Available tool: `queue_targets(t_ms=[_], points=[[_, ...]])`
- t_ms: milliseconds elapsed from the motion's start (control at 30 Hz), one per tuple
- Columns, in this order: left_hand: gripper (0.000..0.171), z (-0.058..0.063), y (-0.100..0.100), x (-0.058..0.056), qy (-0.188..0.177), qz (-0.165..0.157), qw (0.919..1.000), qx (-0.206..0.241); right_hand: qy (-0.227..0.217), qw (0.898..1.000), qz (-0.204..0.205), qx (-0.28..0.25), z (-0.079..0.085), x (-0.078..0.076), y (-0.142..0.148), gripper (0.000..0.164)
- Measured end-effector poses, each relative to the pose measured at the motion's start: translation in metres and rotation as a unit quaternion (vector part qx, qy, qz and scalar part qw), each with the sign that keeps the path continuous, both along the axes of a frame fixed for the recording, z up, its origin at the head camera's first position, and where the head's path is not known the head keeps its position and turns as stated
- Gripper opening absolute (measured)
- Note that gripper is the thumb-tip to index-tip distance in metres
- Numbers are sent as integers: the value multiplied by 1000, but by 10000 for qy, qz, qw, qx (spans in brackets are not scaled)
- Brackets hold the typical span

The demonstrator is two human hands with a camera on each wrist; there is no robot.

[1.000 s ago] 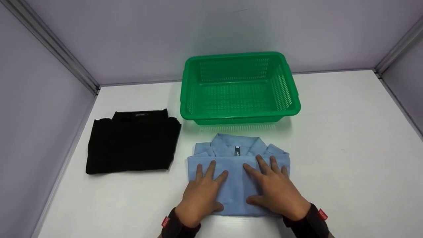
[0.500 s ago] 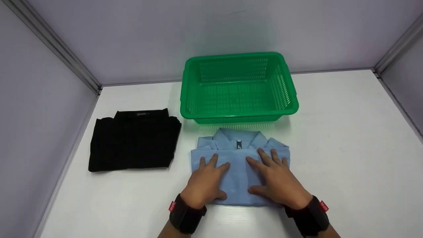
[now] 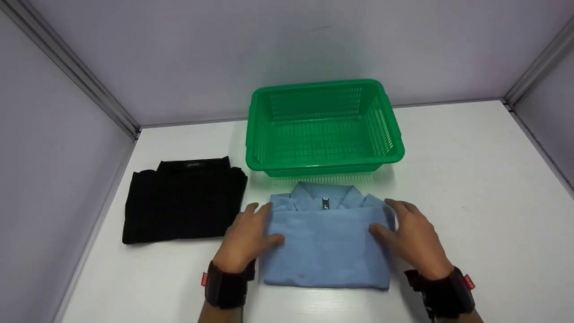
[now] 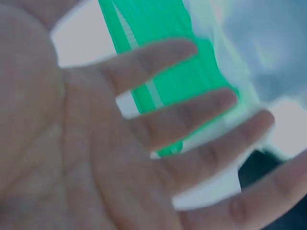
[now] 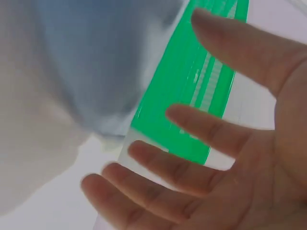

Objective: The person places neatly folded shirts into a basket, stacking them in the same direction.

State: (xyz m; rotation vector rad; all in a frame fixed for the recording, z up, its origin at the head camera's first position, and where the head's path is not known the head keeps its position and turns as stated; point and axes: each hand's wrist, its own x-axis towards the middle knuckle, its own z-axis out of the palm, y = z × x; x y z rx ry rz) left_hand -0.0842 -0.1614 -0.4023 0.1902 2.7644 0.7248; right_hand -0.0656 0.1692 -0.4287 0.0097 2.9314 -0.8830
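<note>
A folded light-blue collared shirt (image 3: 327, 251) lies flat on the white table, its collar toward the back. My left hand (image 3: 244, 237) is at the shirt's left edge, thumb over the cloth and fingers along the side. At the right edge is my right hand (image 3: 417, 237), its thumb over the shirt near the upper right corner. Both wrist views show the left hand (image 4: 129, 134) and the right hand (image 5: 225, 158) with fingers spread and extended. Whether the fingertips touch the cloth is hard to tell.
Behind the shirt stands a green plastic basket (image 3: 323, 166) with slotted walls and nothing inside. To the left lies a folded black garment (image 3: 184, 206), close to my left hand. Pale walls (image 3: 202, 58) border the table's back and sides.
Both hands were spread flat on top of the shirt. They have moved apart to its left and right edges, uncovering its front. The basket and black garment stay in place.
</note>
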Motion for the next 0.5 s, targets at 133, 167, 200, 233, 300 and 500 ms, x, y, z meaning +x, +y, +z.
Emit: queue_targets(t_ms=[133, 167, 200, 233, 300, 500], points=[[80, -1, -8, 0, -149, 323, 9994, -50, -329, 9994, -57, -79, 0, -4, 15, 81], [80, -2, -8, 0, -216, 322, 9992, -21, -413, 9991, -46, -115, 0, -5, 18, 83], [80, -3, -7, -1, -261, 278, 9993, -9, -484, 9987, -36, -168, 0, -5, 21, 84], [79, -4, -6, -1, -292, 226, 9993, -8, -544, 9983, -27, -214, -1, -6, 22, 84], [80, -6, -4, -2, -288, 140, 9995, -1, -621, 9976, -31, -297, -1, -6, 24, 85], [88, -11, -2, -4, -293, 197, 9992, 185, -768, 9964, -82, -338, -2, -7, 23, 88]])
